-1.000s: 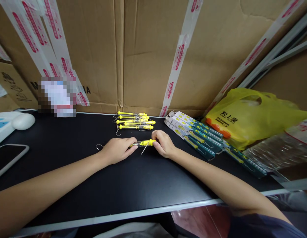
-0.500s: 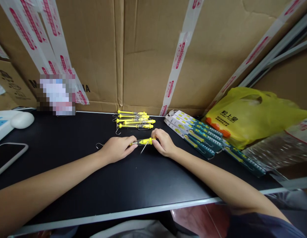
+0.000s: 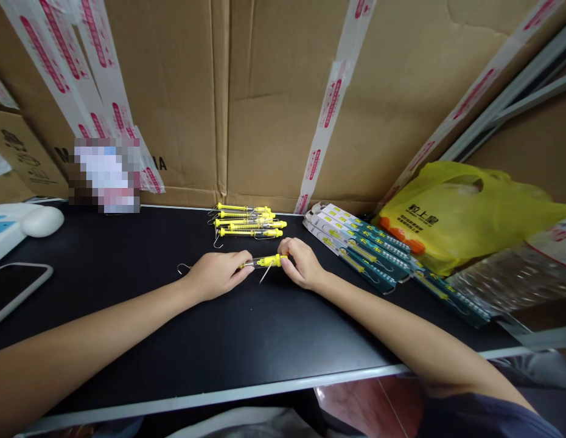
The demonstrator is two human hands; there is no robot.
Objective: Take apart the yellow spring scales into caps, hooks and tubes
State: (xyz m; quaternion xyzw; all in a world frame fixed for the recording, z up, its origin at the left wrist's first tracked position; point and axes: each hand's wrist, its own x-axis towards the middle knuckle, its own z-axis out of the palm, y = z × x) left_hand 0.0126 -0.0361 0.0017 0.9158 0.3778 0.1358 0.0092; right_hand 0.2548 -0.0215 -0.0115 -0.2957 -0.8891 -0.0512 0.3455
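Note:
Between my hands lies a clear-and-yellow spring scale (image 3: 267,261), held roughly level just above or on the black tabletop. My left hand (image 3: 218,272) is closed around its tube, and a wire hook pokes out to the left of that hand. The fingers of my right hand (image 3: 301,261) pinch the yellow cap at the other end. A thin metal piece slants down from near the cap. Just beyond my hands, several more spring scales (image 3: 249,222) lie side by side, their hooks pointing left.
Printed spring scale boxes (image 3: 356,240) are stacked at the right, beside a yellow plastic bag (image 3: 465,213) and clear plastic packaging (image 3: 497,277). At the left are a phone (image 3: 16,289) and a white rounded object (image 3: 43,221). A large cardboard box (image 3: 274,121) walls off the back.
My right fingers shift very slightly on the yellow cap. Everything else stays where it was.

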